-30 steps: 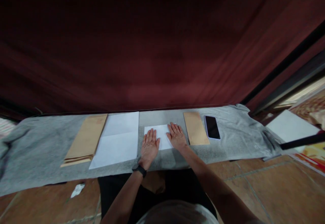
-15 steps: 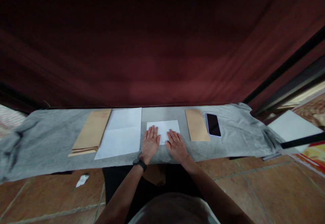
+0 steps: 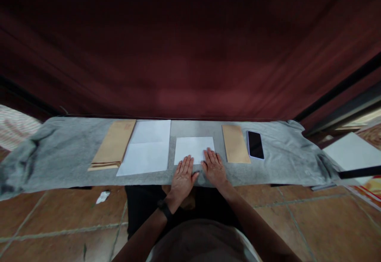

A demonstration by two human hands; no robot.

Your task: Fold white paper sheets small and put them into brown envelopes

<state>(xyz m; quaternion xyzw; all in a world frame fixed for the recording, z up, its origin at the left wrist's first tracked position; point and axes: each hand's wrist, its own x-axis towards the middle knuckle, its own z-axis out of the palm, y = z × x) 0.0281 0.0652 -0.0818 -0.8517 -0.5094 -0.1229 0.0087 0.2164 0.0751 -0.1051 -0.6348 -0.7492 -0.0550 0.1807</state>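
Note:
A small white sheet of paper [image 3: 194, 146], apparently folded, lies flat on the grey cloth in front of me. On its near left edge rest the fingertips of my left hand [image 3: 182, 178], with the fingers stretched out and the thumb apart. My right hand [image 3: 214, 168] lies flat at the near right corner, fingers extended over the paper. Neither hand grips anything. Larger white sheets [image 3: 145, 153] with a crease across them lie to the left. Just right of my right hand is a single brown envelope [image 3: 236, 145].
A stack of brown envelopes [image 3: 113, 143] lies left of the larger sheets. A phone [image 3: 255, 145] sits at the right. Grey cloth [image 3: 59, 151] covers the narrow table, against a dark red curtain-like surface [image 3: 184, 64]. A white scrap [image 3: 102, 197] is on the tiled floor.
My left hand has slid toward me, from the paper's left part to its near edge. The right hand stays on the right side. The whole view has shifted slightly.

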